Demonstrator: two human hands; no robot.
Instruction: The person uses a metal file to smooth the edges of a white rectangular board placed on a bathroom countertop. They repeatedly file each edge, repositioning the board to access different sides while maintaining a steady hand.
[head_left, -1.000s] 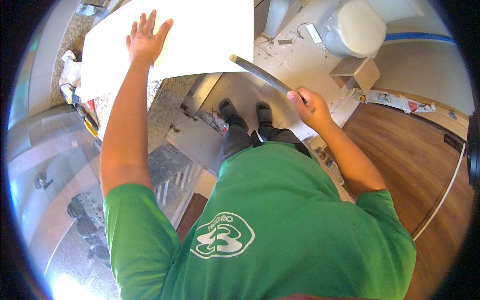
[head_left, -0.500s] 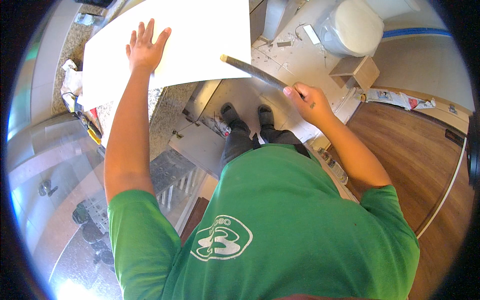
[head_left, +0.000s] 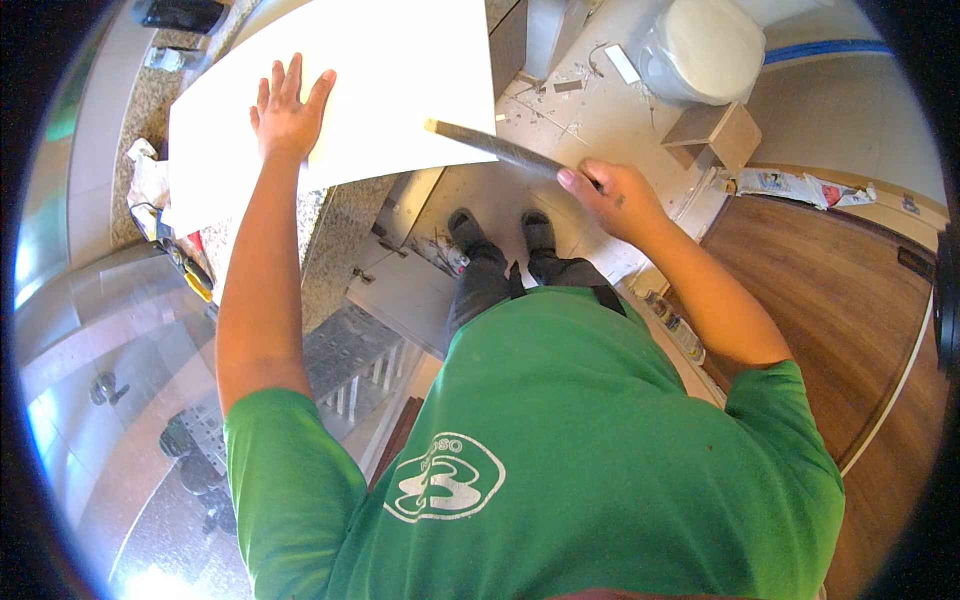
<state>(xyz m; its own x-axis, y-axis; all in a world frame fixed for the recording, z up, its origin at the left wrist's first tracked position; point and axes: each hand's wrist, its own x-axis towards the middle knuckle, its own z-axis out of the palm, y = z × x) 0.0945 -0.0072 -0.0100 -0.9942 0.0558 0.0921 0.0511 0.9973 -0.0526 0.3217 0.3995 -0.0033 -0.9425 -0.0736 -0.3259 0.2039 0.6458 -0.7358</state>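
Observation:
A large white panel (head_left: pixel 400 60) lies over the granite counter at the upper left. My left hand (head_left: pixel 289 115) rests flat on it, fingers spread, palm down. In my right hand (head_left: pixel 615 195) is a long, narrow, dark grey file (head_left: pixel 500 148) with a pale yellowish tip. My fingers wrap round its near end. The file slants up to the left across the panel's near edge, close to the right corner, with its tip above the white face. Whether it touches the edge, I cannot tell.
Yellow-handled pliers (head_left: pixel 196 280) and a crumpled bag (head_left: pixel 148 185) lie beside the panel on the granite counter (head_left: pixel 335 240). Below is an open cabinet door (head_left: pixel 405 290). A white-lidded tub (head_left: pixel 705 50), an open wooden box (head_left: pixel 715 138) and scraps lie on the floor. A brown wooden door (head_left: pixel 800 290) stands right.
My right hand and the file have moved a little to the left, so the tip reaches slightly farther over the panel. My left hand stays flat on the panel; the whole view has shifted slightly.

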